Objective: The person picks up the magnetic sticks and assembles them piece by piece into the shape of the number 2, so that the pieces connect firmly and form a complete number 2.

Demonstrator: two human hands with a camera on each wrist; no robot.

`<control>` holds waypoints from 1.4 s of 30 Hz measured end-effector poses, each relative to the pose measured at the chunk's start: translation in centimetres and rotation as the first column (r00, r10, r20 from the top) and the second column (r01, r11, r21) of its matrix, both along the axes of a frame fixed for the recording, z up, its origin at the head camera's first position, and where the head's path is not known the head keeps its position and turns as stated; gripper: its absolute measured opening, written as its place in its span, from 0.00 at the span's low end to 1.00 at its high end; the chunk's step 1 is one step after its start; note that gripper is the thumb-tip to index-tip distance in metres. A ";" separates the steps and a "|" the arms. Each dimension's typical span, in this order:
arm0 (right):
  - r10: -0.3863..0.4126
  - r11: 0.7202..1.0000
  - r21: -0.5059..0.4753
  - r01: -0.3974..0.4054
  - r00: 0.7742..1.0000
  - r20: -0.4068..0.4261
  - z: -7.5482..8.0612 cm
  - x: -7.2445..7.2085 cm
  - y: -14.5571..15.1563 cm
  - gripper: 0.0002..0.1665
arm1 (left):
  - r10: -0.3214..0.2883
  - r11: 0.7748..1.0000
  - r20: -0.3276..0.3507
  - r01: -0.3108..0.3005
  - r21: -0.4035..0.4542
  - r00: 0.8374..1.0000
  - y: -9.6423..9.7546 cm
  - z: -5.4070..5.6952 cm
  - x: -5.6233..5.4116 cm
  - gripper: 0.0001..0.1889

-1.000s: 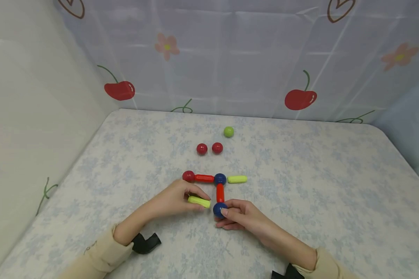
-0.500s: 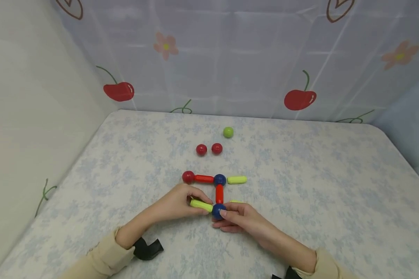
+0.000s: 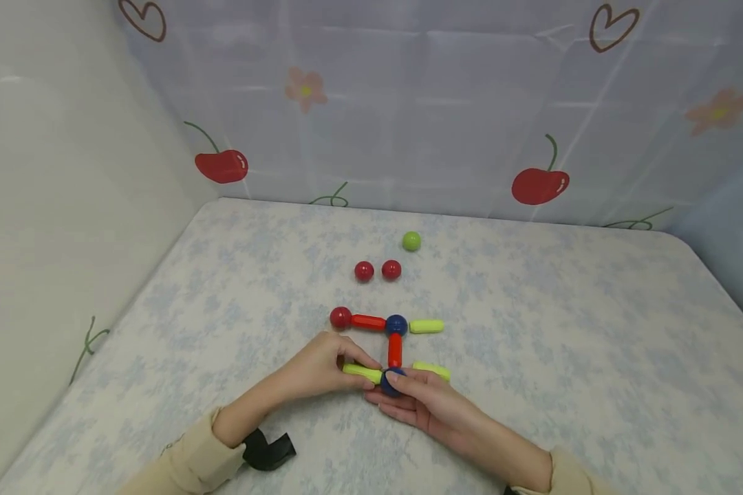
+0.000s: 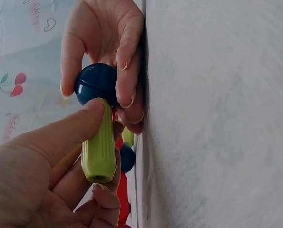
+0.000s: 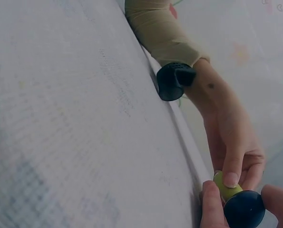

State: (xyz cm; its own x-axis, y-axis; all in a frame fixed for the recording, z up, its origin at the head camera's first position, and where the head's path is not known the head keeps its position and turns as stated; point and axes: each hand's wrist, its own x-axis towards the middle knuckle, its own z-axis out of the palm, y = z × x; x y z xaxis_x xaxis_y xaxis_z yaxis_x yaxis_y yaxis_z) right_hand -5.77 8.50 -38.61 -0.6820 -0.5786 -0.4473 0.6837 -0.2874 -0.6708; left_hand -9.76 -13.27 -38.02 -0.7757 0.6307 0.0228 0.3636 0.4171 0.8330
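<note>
My left hand (image 3: pixel 322 364) pinches a yellow-green ribbed rod (image 4: pixel 99 147) between thumb and fingers. The rod's far end meets a dark blue ball (image 4: pixel 94 80), which my right hand (image 3: pixel 436 405) holds between thumb and fingers. From that ball a red rod (image 3: pixel 395 350) runs up to a second blue ball (image 3: pixel 396 324). Another red rod (image 3: pixel 368 322) links this second ball to a red ball (image 3: pixel 340 317) on the left. To its right lies a yellow-green rod (image 3: pixel 426 326) in line. One more yellow-green rod (image 3: pixel 432 371) shows partly behind my right hand.
Two loose red balls, a left one (image 3: pixel 364 271) and a right one (image 3: pixel 391 269), sit farther back on the patterned tablecloth (image 3: pixel 532 309). Beyond them is a green ball (image 3: pixel 411 240). A printed curtain (image 3: pixel 408 124) hangs behind the table's far edge.
The left hand has brought its rod rightward until it meets the nearer blue ball. A yellow-green rod hidden by the right hand has come into view. The head view has shifted slightly.
</note>
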 end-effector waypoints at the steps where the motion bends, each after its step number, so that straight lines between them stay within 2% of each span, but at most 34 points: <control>1: -0.003 1.000 -0.001 0.003 1.000 0.002 0.0 0.0 0.0 0.24 | -0.003 1.000 0.004 0.003 0.000 1.000 0.0 0.0 0.0 0.09; 5: -0.012 0.999 -0.047 0.013 1.000 0.024 -0.1 0.1 0.0 0.21 | -0.029 0.998 0.005 0.029 0.048 1.000 0.2 -0.2 -0.1 0.09; 9: -0.031 0.994 -0.103 0.037 0.998 0.055 -0.1 0.0 -0.2 0.24 | -0.065 0.993 -0.017 0.067 0.102 0.998 0.2 -0.3 -0.3 0.10; 12: -0.048 0.991 -0.121 0.056 0.997 0.063 -0.1 -0.1 -0.3 0.26 | -0.078 0.993 -0.028 0.080 0.091 0.997 0.0 -0.1 -0.6 0.12; 16: -0.049 0.991 -0.118 0.056 0.997 0.060 0.0 -0.1 -0.3 0.28 | -0.050 0.996 -0.070 0.055 0.070 0.996 -1.0 0.8 -1.5 0.13; 20: -0.044 0.994 -0.099 0.050 0.997 0.065 0.1 -0.1 -0.4 0.32 | 0.038 0.994 -0.098 -0.027 0.110 0.994 -2.5 1.9 -3.6 0.13; 23: -0.048 0.995 -0.088 0.056 0.996 0.081 0.2 -0.2 -0.5 0.32 | 0.114 0.985 -0.073 -0.103 0.139 0.991 -3.4 2.4 -5.9 0.15; 26: -0.051 0.995 -0.081 0.058 0.995 0.087 0.1 -0.2 -0.5 0.32 | 0.168 0.981 -0.050 -0.162 0.108 0.984 -3.9 2.6 -8.7 0.19; 29: -0.047 0.995 -0.082 0.054 0.996 0.081 0.1 -0.2 -0.5 0.32 | 0.172 0.985 -0.057 -0.171 0.021 0.983 -3.6 2.5 -11.3 0.24; 33: -0.050 0.995 -0.085 0.057 0.995 0.083 0.0 -0.2 -0.5 0.32 | 0.110 0.988 -0.070 -0.117 -0.103 0.991 -2.4 2.1 -13.9 0.28; 37: -0.049 0.995 -0.081 0.056 0.995 0.086 -0.1 -0.2 -0.5 0.32 | 0.077 0.977 -0.098 -0.095 -0.190 0.992 -1.2 1.6 -14.8 0.26; 42: -0.040 0.996 -0.073 0.046 0.997 0.073 -0.3 0.0 -0.6 0.32 | 0.093 0.962 -0.142 -0.126 -0.244 0.985 -0.4 0.9 -14.5 0.22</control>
